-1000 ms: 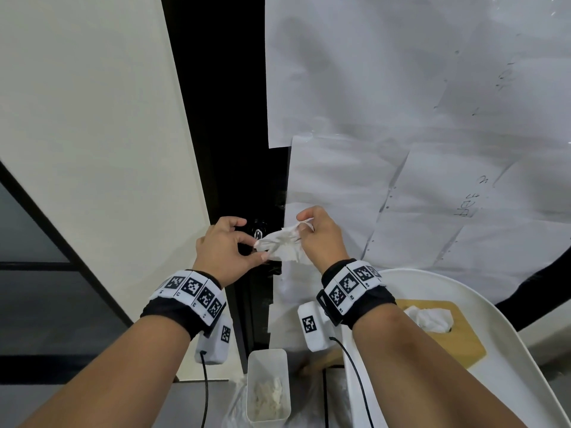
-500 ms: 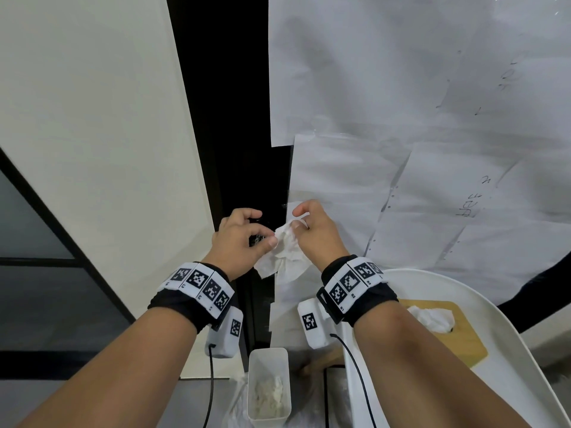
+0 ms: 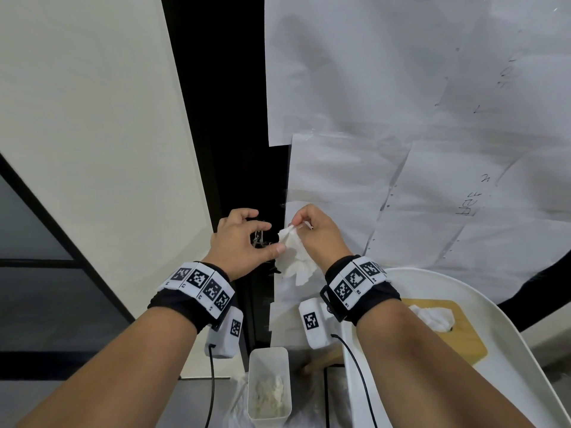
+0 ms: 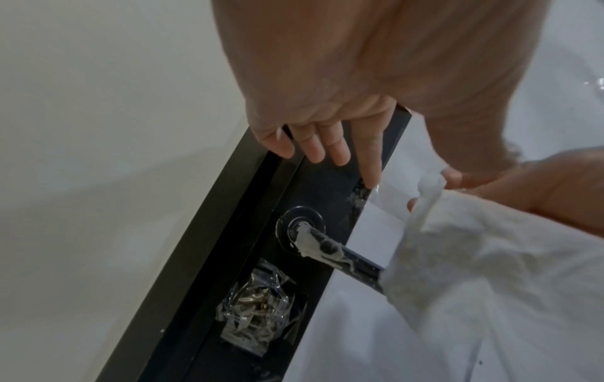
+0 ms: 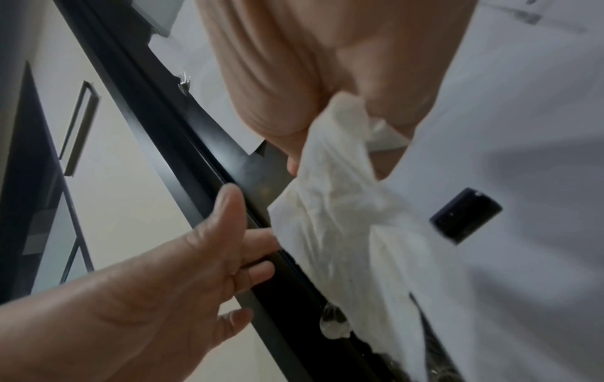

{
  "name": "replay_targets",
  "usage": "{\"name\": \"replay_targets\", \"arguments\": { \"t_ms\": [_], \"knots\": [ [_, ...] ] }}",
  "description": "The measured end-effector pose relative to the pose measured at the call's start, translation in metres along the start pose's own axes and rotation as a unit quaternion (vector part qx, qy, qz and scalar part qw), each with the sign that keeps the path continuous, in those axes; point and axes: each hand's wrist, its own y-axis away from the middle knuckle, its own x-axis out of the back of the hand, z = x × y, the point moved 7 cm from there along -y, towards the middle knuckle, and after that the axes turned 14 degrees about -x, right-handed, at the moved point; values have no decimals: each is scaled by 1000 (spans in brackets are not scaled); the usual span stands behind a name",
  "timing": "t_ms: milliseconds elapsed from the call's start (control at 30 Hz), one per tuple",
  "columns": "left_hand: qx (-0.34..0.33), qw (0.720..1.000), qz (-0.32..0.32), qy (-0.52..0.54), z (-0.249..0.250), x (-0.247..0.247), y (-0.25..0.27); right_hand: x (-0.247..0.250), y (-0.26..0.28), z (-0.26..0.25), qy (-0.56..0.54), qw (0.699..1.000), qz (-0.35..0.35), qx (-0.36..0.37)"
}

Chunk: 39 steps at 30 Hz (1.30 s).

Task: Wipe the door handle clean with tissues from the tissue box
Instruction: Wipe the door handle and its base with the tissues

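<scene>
My right hand [image 3: 298, 222] pinches a crumpled white tissue [image 3: 293, 256] at its top corner, and the rest hangs down in front of the door. In the left wrist view the black lever door handle [image 4: 340, 256] carries a whitish smear near its round base, and the tissue [image 4: 474, 258] covers its outer half. The handle's end [image 5: 467, 217] pokes out beside the tissue [image 5: 336, 219] in the right wrist view. My left hand [image 3: 265, 236] is spread just left of the tissue, thumb tip at its edge, gripping nothing. The tissue box [image 3: 463, 338] with a wooden lid sits lower right.
A white chair seat [image 3: 509, 350] holds the tissue box at the lower right. Below the hands a small white bin [image 3: 268, 362] contains used tissues. Paper sheets [image 3: 401, 88] are taped over the door panel. A cream wall [image 3: 92, 118] is on the left.
The tissue was held between both hands; now my left hand has let go and opened, and the tissue hangs from my right hand's pinch alone.
</scene>
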Motion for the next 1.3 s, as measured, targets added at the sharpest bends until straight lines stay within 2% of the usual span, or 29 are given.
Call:
{"name": "replay_targets", "arguments": {
  "t_ms": [100, 200, 433, 600, 900, 1100, 1200, 1300],
  "knots": [
    [7, 1000, -28, 13, 0, -10, 0, -2, -2, 0, -27, 999, -13, -17],
    [14, 999, 16, 37, -2, -6, -2, 0, 2, -5, -31, 999, -27, -8],
    [51, 997, 48, 32, -11, 3, -9, -10, 12, 0, 79, 990, -119, -18],
    [73, 990, 80, 85, -15, 5, -12, -11, 9, 3, 204, 976, -64, 39],
    [95, 989, 95, 56, -19, 9, -8, 9, -2, -2, 200, 979, -14, 24],
    [39, 998, 54, 11, -7, 4, -10, 7, -3, 0, 201, 979, -28, 2],
    [45, 999, 16, -14, -6, -4, -10, 7, -3, -1, 192, 981, -37, -2],
    [59, 998, 6, -11, -8, -6, -9, 7, -2, -2, 183, 982, -46, -2]
  ]
}}
